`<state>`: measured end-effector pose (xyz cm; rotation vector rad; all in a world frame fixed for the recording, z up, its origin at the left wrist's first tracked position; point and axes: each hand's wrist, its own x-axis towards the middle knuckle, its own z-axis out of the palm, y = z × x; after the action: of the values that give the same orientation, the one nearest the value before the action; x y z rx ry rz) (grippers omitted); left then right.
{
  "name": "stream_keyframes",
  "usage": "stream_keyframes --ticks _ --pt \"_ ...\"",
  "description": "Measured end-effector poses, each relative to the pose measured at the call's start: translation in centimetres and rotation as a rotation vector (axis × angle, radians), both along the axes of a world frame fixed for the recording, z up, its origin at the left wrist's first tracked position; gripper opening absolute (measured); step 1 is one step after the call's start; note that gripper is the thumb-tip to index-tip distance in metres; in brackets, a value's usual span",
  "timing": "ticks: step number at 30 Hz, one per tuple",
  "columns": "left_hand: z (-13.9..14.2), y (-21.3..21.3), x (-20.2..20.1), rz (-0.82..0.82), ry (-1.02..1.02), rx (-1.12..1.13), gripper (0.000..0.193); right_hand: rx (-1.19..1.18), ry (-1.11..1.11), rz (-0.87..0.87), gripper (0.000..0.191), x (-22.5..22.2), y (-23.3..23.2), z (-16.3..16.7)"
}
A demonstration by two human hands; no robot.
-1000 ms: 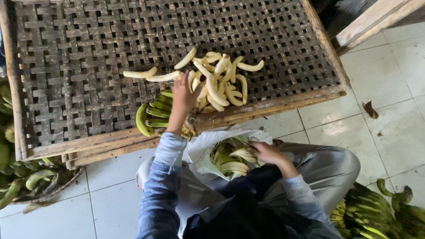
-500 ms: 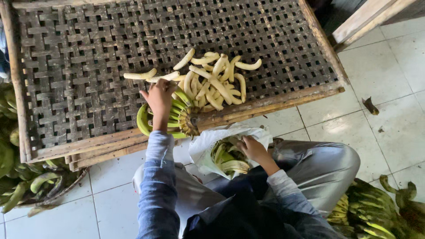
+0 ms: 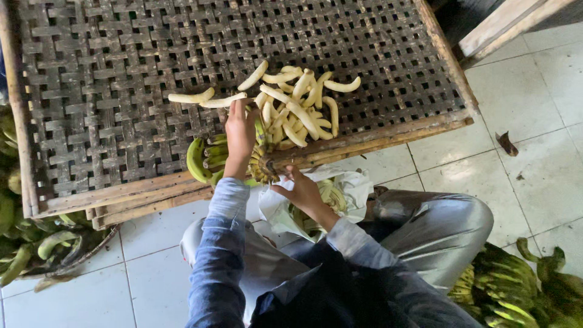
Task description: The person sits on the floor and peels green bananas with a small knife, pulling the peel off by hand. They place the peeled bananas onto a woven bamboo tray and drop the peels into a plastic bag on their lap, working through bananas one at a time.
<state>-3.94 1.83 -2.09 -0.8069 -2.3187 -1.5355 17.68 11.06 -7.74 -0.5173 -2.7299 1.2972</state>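
A wide woven slat rack (image 3: 109,91) fills the far part of the view, its wooden front rail (image 3: 364,143) running left to right and rising toward the right; the pale tiled floor (image 3: 534,140) lies to the right and near; heaps of green bananas lie on the floor at the left edge (image 3: 18,243) and at the near right (image 3: 516,285); on the rack, right of centre, sits a pile of peeled pale bananas (image 3: 297,103), lying at mixed angles, with two strays stretched out to its left; a white plastic bag (image 3: 346,188) rests open in the person's lap, holding yellowish banana pieces, partly hidden by the right forearm; the green banana bunch (image 3: 206,159) lies on the rack's near edge, its long axis roughly left to right, its cut stem end pointing right; the left hand (image 3: 240,136) lies over the top of the bunch, fingers curled on it; the right hand (image 3: 300,191) reaches up to the stem end, fingers part closed at it, though whether they clasp it I cannot tell.
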Motion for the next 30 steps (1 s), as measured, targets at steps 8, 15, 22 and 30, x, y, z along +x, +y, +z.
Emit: stream_keyframes --ticks 8,15,22,30 --pt "0.8 -3.8 -3.5 0.256 -0.028 0.079 0.021 0.135 0.219 -0.083 0.060 -7.3 -4.2 2.4" --pt "3.3 -7.4 -2.8 0.396 0.310 0.233 0.027 0.219 0.350 0.152 0.063 -16.8 -3.1 6.7" --pt "4.5 -9.6 -4.4 0.760 0.364 0.301 0.018 0.228 0.250 0.194 0.051 -19.3 -1.8 9.2" --pt "2.6 -11.1 -5.7 0.768 -0.063 1.119 0.025 0.197 0.555 0.177 0.063 -19.0 -0.7 8.1"
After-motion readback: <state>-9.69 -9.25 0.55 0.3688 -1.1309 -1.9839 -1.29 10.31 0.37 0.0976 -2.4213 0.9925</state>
